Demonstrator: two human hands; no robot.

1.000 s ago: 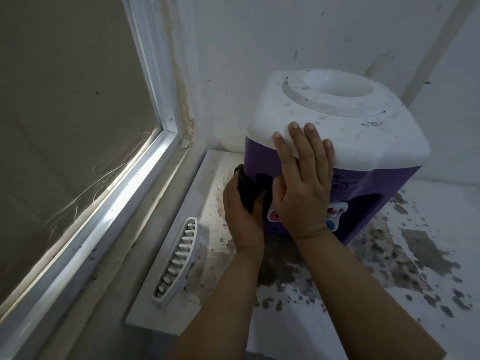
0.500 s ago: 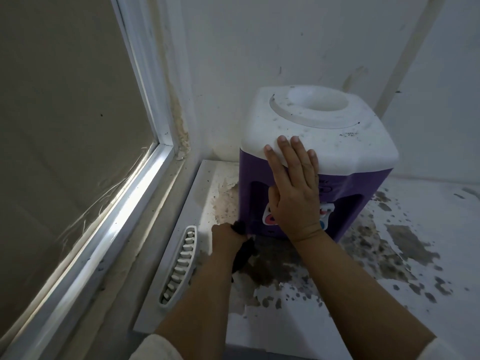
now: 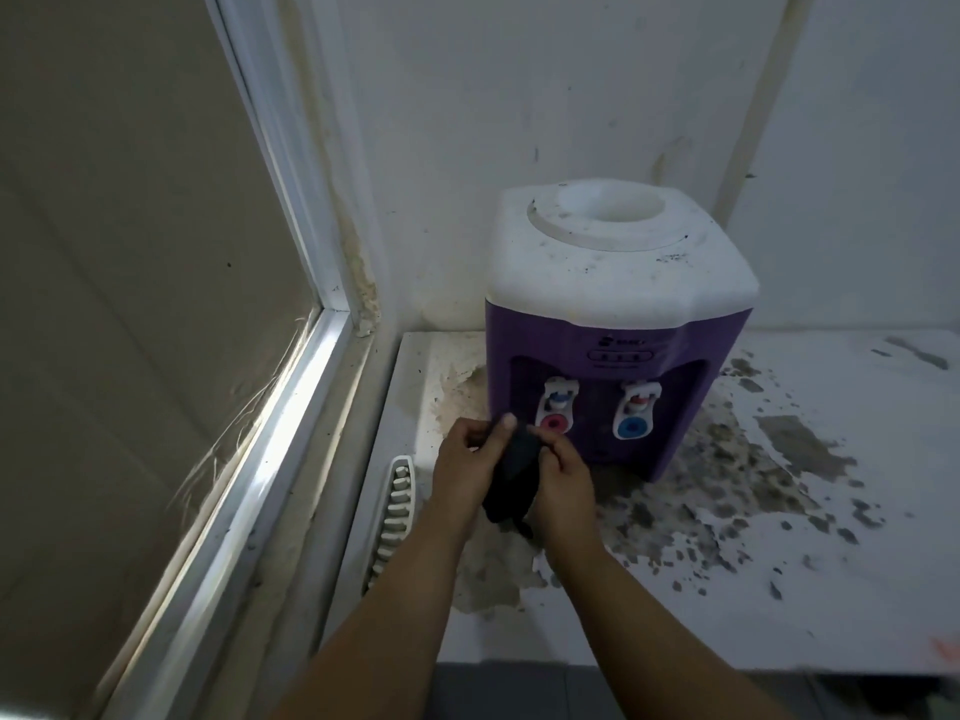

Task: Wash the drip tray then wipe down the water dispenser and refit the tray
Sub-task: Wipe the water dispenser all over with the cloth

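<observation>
Pinching a dark cloth [image 3: 511,472] between both hands, left [image 3: 467,467] and right [image 3: 563,472], we hold it above the stained desk [image 3: 779,589]. Left lies the tray [image 3: 395,517]; behind stands the dispenser [image 3: 613,324].

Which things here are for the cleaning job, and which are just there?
For the job: dark cloth, held by left hand and right hand; water dispenser; drip tray on the counter.
Just there: window frame, stained counter, wall.
</observation>
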